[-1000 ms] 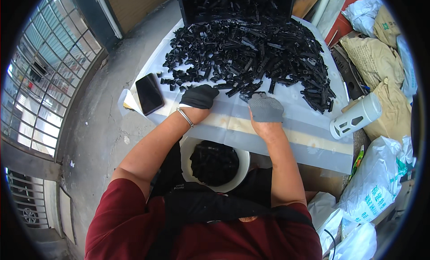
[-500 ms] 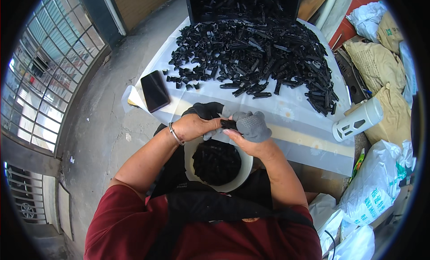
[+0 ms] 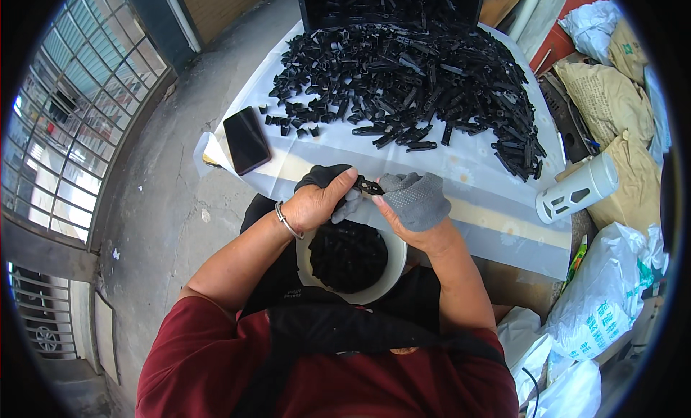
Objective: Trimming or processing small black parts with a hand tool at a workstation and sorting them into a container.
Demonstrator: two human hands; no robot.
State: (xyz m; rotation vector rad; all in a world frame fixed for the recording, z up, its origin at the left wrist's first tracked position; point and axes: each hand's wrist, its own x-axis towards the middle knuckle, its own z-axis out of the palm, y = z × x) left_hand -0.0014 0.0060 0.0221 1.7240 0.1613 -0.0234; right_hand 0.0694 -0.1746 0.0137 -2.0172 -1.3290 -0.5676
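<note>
Both my hands meet over a white bowl [image 3: 386,273] in my lap, half full of small black plastic parts. My left hand [image 3: 317,202], with a metal bracelet on the wrist, and my right hand [image 3: 417,202], in a grey dotted glove, pinch the same small black plastic part [image 3: 368,187] between their fingertips. Just beyond them lies a table under a white sheet [image 3: 461,173], and a large heap of black plastic parts [image 3: 410,80] covers its far half.
A black phone [image 3: 247,139] lies on the table's left corner. A white perforated cylinder [image 3: 576,189] lies on its right edge. Sacks and white bags [image 3: 608,296] crowd the right side. A barred gate [image 3: 65,123] and concrete floor are on the left.
My hands left the table edge, where they touched the parts, and came back together over the bowl, holding one black part between them.
</note>
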